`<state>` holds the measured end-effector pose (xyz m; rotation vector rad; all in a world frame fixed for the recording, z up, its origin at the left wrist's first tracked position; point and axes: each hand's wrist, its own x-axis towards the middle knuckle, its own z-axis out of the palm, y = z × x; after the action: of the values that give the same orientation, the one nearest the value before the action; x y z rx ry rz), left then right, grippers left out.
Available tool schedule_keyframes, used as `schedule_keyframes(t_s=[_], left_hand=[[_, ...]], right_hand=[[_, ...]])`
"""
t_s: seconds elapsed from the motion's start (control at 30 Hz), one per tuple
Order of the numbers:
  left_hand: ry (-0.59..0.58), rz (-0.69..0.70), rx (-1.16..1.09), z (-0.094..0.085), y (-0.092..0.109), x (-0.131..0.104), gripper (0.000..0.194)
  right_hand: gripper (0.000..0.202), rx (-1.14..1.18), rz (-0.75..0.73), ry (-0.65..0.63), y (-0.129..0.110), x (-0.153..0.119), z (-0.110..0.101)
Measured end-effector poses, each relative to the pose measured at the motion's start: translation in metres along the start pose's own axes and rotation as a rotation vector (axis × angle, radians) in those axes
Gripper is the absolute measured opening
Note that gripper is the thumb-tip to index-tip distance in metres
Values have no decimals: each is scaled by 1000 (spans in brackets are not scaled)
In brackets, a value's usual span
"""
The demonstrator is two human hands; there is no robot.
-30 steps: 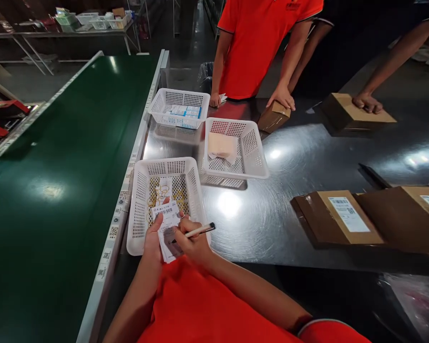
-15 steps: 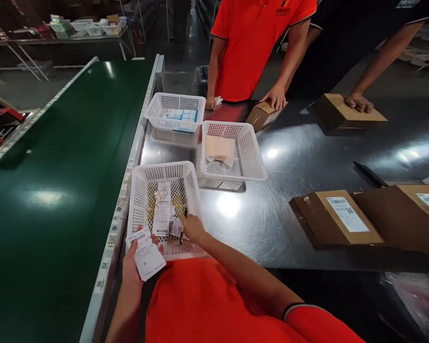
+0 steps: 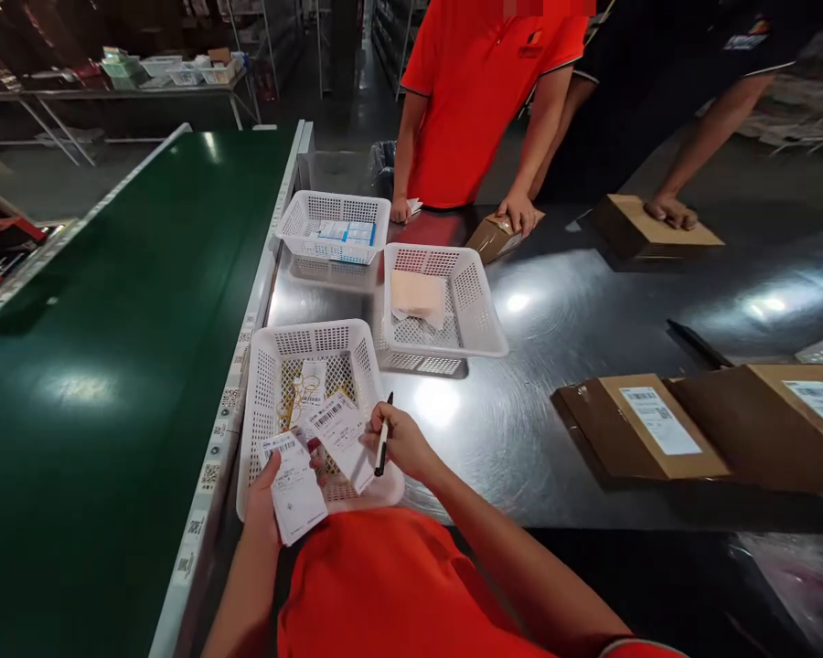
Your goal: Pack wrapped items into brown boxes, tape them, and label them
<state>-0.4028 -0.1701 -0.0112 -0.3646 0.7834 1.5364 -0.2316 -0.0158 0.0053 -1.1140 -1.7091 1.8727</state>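
Observation:
My left hand [image 3: 267, 493] is closed on a small stack of white printed slips [image 3: 294, 493] over the near left corner of the nearest white basket [image 3: 253, 393]. Just to the right, my right hand [image 3: 401, 440] pinches the edge of another printed slip [image 3: 343, 439] and also holds a black-and-white pen [image 3: 382, 443]. That slip slants over the basket, its left end close to the stack. Inside the basket lie yellow rubber bands [image 3: 305, 391] and another slip [image 3: 310, 370], partly covered by the slips in my hands.
Beyond are a basket with a pale packet [image 3: 418, 294] and a basket with blue-and-white boxes [image 3: 347, 232]. A green conveyor [image 3: 137, 366] runs along the left. Labelled cartons [image 3: 648, 425] lie right. Two people stand across the metal table [image 3: 494, 457], hands on cartons [image 3: 651, 224].
My right hand has come up and right out of the basket, now with a slip and the pen. The view has shifted slightly, and my left hand still holds its stack.

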Motion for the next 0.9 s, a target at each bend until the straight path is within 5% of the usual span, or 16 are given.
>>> schedule_keyframes(t_s=[0.27, 0.4, 0.63, 0.77, 0.9], left_hand=[[113, 59, -72, 63, -15, -1, 61], [-40, 257, -44, 60, -19, 0, 65], [-164, 176, -18, 51, -20, -3, 69], [-185, 125, -49, 53, -21, -6, 62], [-161, 84, -98, 50, -24, -2, 54]], right_hand=[[39, 207, 27, 88, -7, -19, 37], [31, 86, -20, 63, -11, -27, 53], [18, -114, -187, 0, 0, -29, 67], [7, -538, -242, -10, -1, -30, 64], [27, -951, -360, 79, 3, -30, 62]])
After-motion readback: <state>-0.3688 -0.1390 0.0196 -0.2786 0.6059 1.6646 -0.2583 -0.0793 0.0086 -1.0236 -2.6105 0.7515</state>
